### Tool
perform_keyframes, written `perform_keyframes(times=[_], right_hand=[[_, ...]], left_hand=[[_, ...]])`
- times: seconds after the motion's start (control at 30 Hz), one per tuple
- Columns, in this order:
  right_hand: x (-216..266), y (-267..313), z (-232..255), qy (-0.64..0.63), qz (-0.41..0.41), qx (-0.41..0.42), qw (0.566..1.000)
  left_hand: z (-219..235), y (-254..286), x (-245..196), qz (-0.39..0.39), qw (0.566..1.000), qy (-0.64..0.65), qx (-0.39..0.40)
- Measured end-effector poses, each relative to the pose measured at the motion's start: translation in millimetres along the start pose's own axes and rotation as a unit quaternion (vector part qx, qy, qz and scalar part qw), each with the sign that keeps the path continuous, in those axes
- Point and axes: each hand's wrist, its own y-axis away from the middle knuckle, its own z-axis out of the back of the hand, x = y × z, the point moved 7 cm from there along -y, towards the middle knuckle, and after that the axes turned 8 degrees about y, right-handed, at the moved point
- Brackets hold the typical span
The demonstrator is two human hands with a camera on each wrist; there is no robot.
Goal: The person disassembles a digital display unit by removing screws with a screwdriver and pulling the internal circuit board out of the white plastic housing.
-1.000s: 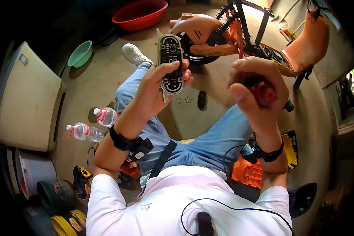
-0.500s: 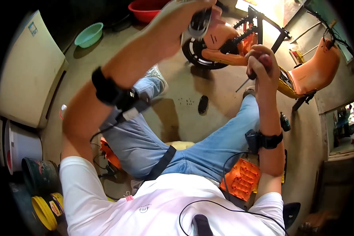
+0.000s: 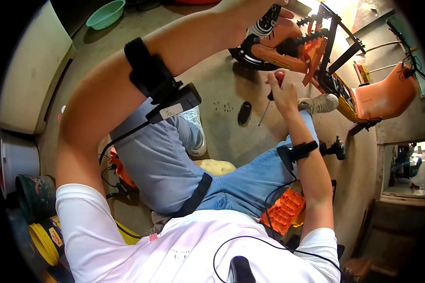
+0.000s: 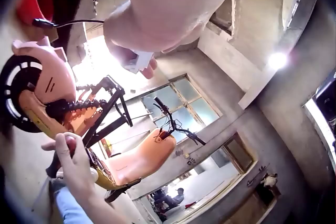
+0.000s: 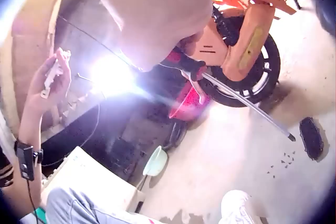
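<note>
Red-handled screwdriver gripped in right hand.

Concrete floor carries it all. On it: small black part w/ scattered screws just beside; orange e-scooter lying on its side; green basin at top left; black drill by the right leg; orange case; yellow cushion under the person; buckets at left.

Left hand raised gripping panel, right hand holding screwdriver
</note>
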Motion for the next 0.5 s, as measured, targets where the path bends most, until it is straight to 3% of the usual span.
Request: perform_keyframes(times=[0.17, 0.23, 0.33, 0.5], right_hand=[[1.3, 17.0, -44.4, 0.081, -0.032, 0.073, 0.993], [-6.1, 21.4, -63.1, 0.076, -0.045, 0.09, 0.992], [-17.0, 24.6, -93.9, 0.019, -0.064, 0.14, 0.988], [-46.9, 26.3, -144.5, -0.053, -0.093, 0.149, 0.983]], left_hand=[[15.7, -11.1, 18.4, 0.027, 0.999, -0.014, -0.016], [28.6, -20.6, 29.9, 0.074, 0.993, -0.021, -0.084], [38.3, -14.6, 28.2, 0.064, 0.996, -0.012, -0.059], [85.4, -53.8, 57.3, 0.097, 0.991, 0.026, -0.091]])
